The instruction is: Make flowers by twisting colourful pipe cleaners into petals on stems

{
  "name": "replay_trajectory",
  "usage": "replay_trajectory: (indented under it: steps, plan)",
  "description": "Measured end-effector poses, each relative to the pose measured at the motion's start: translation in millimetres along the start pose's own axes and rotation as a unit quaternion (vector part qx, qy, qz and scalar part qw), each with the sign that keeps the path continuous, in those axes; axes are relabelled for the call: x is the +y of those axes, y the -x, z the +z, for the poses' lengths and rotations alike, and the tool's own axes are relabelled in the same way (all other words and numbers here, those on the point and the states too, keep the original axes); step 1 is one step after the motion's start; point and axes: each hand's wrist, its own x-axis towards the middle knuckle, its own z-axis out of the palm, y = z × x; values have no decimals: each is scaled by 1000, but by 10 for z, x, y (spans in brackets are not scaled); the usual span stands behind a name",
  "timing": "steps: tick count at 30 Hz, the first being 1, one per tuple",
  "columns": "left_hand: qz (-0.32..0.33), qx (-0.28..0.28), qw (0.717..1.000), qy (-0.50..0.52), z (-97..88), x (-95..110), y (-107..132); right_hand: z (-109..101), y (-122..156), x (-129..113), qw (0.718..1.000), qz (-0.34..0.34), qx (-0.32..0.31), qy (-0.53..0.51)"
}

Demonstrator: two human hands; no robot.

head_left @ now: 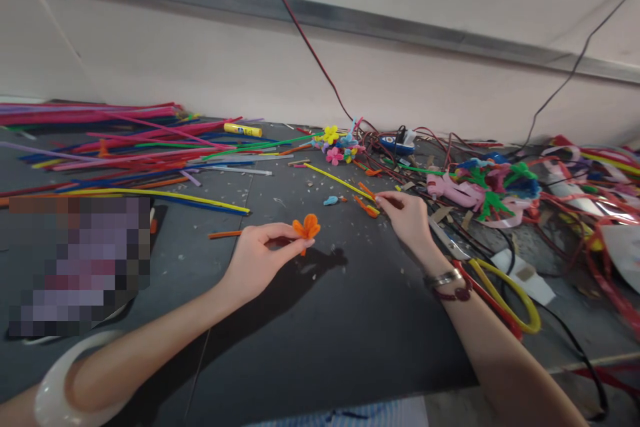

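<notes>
Left hand (265, 260): thumb and fingers closed narrowly on the stem of an orange chenille flower (306, 228).
Right hand (406, 219): fingertips (384, 199) pinched narrowly at the end of a yellow chenille stem (340, 181).
Flower position: between both hands, above a dark worktable (350, 353).
Right of flower: scissors (500, 297) with yellow and red handles.
Behind flower: cluster of multicoloured chenille flowers (337, 147).
Left of flower: loose chenille stems (125, 147).

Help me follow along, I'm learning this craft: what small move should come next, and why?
Probably the right hand should pinch the orange pipe-cleaner piece and carry it to the orange flower held in the left hand: the piece matches the flower's colour and lies right at those fingertips.
</notes>
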Motion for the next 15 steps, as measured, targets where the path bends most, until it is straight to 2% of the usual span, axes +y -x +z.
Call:
replay_trajectory:
  steps: [3,5,7,10,15]
  plan:
    - [-5,2,1000,6,-4,-20,-3,2,14,-49,990,36,-39,-131]
    - [-10,7,1000,8,-7,-20,-9,4,51,-117,962,66,-95,-247]
    - [-17,17,1000,4,-13,-10,-21,2,106,-206,935,76,-148,-315]
    - [-27,31,999,5,-25,19,-45,-9,205,-350,914,69,-202,-345]
    - [-41,44,998,18,-31,52,-75,-36,334,-531,910,55,-266,-313]
